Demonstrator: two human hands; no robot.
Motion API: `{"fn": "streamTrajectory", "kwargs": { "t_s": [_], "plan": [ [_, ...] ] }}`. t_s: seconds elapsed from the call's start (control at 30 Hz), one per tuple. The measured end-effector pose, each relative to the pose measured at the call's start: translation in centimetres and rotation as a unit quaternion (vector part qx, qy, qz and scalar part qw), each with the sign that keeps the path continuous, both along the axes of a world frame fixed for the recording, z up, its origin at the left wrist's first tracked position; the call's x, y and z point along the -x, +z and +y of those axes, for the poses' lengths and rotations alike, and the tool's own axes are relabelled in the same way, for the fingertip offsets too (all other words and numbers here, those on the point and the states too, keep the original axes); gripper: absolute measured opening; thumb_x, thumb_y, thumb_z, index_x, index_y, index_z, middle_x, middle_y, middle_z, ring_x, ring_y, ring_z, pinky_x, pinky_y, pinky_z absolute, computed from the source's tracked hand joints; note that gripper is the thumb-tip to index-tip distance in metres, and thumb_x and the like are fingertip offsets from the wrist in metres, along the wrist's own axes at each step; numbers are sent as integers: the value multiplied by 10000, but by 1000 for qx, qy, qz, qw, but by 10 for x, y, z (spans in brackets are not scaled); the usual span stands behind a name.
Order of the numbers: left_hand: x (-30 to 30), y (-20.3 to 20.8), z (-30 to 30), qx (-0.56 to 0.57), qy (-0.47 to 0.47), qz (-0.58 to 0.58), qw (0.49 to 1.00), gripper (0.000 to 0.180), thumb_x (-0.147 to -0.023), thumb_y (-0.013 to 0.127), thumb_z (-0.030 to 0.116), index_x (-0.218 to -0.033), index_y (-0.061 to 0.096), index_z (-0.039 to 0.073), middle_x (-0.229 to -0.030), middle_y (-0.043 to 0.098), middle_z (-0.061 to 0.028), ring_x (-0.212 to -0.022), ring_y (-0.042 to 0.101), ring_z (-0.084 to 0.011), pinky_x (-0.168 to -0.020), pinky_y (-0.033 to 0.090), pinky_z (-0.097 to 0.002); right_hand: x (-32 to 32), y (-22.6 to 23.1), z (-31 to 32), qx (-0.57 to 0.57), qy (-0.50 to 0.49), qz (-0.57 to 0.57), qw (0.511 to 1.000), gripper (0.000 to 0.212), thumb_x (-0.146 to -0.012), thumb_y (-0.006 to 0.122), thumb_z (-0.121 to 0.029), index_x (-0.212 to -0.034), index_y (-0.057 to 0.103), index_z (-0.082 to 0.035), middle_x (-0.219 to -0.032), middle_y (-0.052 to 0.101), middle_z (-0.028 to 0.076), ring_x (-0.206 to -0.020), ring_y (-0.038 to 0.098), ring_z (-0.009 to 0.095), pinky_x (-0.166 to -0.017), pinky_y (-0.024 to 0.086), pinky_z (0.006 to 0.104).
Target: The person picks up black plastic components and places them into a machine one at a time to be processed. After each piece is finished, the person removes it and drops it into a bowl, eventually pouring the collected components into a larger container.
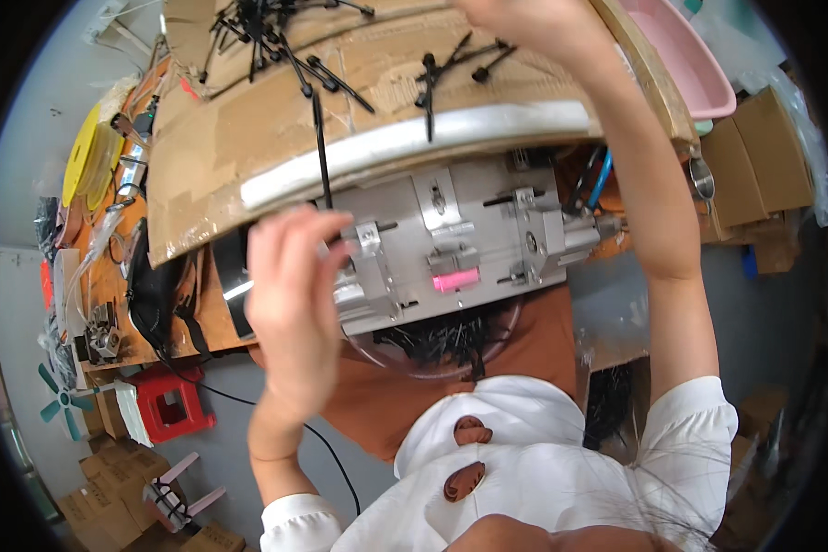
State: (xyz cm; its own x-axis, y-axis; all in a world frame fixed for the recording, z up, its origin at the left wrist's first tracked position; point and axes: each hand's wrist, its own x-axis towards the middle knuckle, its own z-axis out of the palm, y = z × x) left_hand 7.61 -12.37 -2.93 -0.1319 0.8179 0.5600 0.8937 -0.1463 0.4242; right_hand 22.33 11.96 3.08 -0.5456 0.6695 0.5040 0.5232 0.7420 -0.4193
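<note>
Right hand (524, 20) cropped, left hand (294, 294) blurred

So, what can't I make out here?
In the head view:
Right hand: cut off by the top edge, grip unseen.
Left hand: blur hides whether it grips the black rod.
Bowl: far side hidden by the metal plate.
Pile of black parts: also cut off above.

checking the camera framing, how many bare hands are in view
2: left hand at the left end of the metal fixture, right hand partly cut off at the top edge.
</note>
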Motion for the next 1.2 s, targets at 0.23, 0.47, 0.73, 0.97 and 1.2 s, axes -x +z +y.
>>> {"fn": "streamTrajectory", "kwargs": {
  "t_s": [0.23,0.47,0.73,0.97,1.2],
  "plan": [
    [-90,-85,-46,120,-41,37,991,635,-757,635,-50,-1355,424,-79,-940,521,-102,-835,506,-224,-762,453,-313,-58,-10,-34,343,168,333,862,229,-950,581,-196,-1008,606,24,-812,663,101,-731,658,139,-561,519,198],
    [-99,-100,-43,147,-20,44,988,703,-759,668,-45,-1398,374,-37,-973,507,-120,-879,496,-281,-771,434,-378,-81,-19,-91,245,137,342,897,169,-905,611,-119,-993,616,24,-925,678,148,-759,644,185,-618,517,252],
    [-65,-56,-27,112,-97,19,989,642,-765,648,-3,-1370,434,-2,-928,495,-125,-847,499,-264,-764,454,-345,-92,-120,-192,4,104,132,986,580,-693,755,28,-1231,544,73,-862,663,123,-583,585,202,-501,470,309],
    [74,-1,119,25,49,46,997,277,-853,649,79,-1125,599,68,-919,611,-98,-756,551,-201,-706,464,-322,-74,-163,-224,49,116,39,991,648,-718,753,-47,-1297,492,78,-679,567,55,-522,528,131,-476,435,296],
    [81,1,135,87,19,0,996,196,-832,673,54,-1027,661,63,-808,622,-22,-687,514,-76,-650,437,-226,-65,-169,-219,38,100,54,993,644,-712,776,-75,-1291,523,44,-561,467,30,-466,481,156,-432,384,302]
  ]
}}
